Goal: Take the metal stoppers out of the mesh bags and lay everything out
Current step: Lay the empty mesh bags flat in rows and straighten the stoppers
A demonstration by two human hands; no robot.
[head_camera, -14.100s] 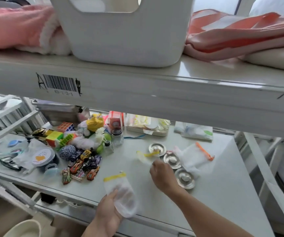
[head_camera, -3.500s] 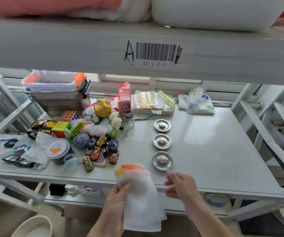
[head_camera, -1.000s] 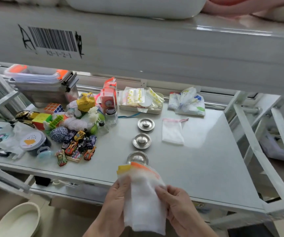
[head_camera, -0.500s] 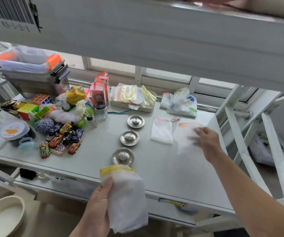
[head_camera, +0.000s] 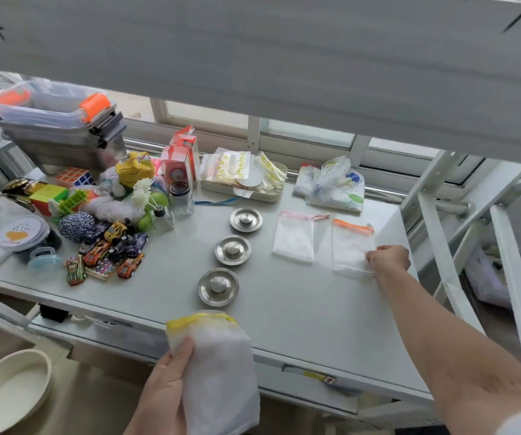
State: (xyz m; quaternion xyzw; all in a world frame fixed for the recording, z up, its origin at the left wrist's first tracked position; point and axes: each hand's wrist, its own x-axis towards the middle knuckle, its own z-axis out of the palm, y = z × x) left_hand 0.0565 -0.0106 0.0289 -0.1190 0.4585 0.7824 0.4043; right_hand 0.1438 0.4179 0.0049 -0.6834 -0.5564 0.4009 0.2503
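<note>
i read this as the laying-out stage, close to done. the three metal stoppers sit bare on the desk (head_camera: 300,309) in a tidy diagonal line: the far stopper (head_camera: 246,220), the middle stopper (head_camera: 232,249) and the near stopper (head_camera: 218,286), each dome up and apart from its neighbours, none in a bag. that spacing looks deliberate to me, so each piece can be seen on its own.

to their right the pink-trimmed mesh bag (head_camera: 293,240) lies flat and free, and just beside it the orange-trimmed mesh bag (head_camera: 350,246) lies with its drawstring end away from me. my right hand (head_camera: 388,257) rests on that bag's near right corner, fingers curled down against the mesh; whether they pinch it or only press it flat i cannot tell. i judge the hand is there to square the bag up alongside the pink one.

my left hand (head_camera: 165,390) holds the yellow-trimmed mesh bag (head_camera: 218,368) off the front edge of the desk, fingers clamped round its left side, mouth up. it hangs limp and looks empty, so i take it to be waiting its turn.

the open patch of desk nearer me than the two bags seems the natural spot for it. the toy cars (head_camera: 108,252) and other clutter keep to the left, well apart from the row.
</note>
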